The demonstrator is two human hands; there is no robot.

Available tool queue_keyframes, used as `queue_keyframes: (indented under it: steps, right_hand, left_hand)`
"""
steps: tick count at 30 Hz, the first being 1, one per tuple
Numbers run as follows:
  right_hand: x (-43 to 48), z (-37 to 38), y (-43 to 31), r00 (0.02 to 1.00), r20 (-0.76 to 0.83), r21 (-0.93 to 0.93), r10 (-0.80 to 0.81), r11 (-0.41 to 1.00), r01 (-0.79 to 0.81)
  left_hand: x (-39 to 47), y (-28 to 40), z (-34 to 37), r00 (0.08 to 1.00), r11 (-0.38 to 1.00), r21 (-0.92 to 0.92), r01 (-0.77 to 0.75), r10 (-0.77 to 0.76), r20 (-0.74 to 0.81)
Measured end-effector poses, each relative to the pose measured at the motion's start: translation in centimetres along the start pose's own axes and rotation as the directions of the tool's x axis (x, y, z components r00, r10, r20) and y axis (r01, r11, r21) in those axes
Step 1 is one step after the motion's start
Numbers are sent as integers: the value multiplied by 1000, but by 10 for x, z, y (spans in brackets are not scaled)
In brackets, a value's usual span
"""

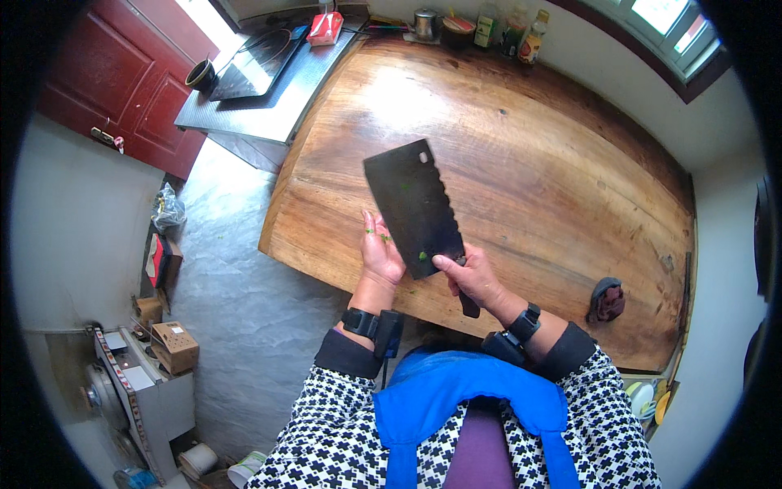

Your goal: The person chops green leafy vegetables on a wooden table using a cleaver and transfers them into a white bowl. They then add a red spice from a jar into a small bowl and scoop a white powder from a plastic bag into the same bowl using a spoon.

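My right hand (473,275) grips the dark handle of a broad cleaver (421,205), its thumb lying near the base of the blade. The blade is dark metal with a scalloped edge on the right and a small hole near its far corner. A few green bits of chopped leaf cling to it. Close on the blade's left, my left hand (382,250) is palm up with fingers partly behind the cleaver. Green scraps (383,237) stick to its fingers. Whether the left hand touches the blade is hard to tell. Both are above the near edge of a wooden tabletop (550,183).
A crumpled dark cloth (606,301) lies at the table's right. Bottles (533,38) and a metal canister (426,24) line the back wall. On the left, a metal-topped counter (256,116) holds a black cooktop (263,64), a dark cup (201,74) and a red tissue pack (325,29).
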State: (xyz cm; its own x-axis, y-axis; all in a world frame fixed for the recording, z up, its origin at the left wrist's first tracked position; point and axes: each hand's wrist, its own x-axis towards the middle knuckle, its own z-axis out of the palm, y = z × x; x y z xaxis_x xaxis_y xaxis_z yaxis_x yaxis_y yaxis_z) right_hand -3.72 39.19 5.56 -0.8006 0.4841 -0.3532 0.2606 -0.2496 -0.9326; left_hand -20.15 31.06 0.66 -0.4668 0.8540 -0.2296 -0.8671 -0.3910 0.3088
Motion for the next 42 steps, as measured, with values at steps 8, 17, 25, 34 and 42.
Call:
queue_keyframes:
  steps: [8,17,25,34,42]
  right_hand:
    - [21,-8,17,984,-5,-271,-178,947,170]
    - [38,-30,11,927,-249,-443,-281,884,149]
    - [7,-33,-17,1000,-8,-31,26,999,-27]
    - [17,-19,-45,976,-183,243,-118,957,161]
    - [11,-40,-46,905,-366,103,-218,957,272]
  left_hand:
    - [-22,3,33,998,996,-71,46,-44,38]
    - [-38,29,28,995,996,27,80,-79,-57]
    - [-12,6,26,989,934,356,-24,73,-126]
    - [-37,-18,51,977,870,450,203,-151,-149]
    - [-15,-7,19,904,-368,882,-294,193,381]
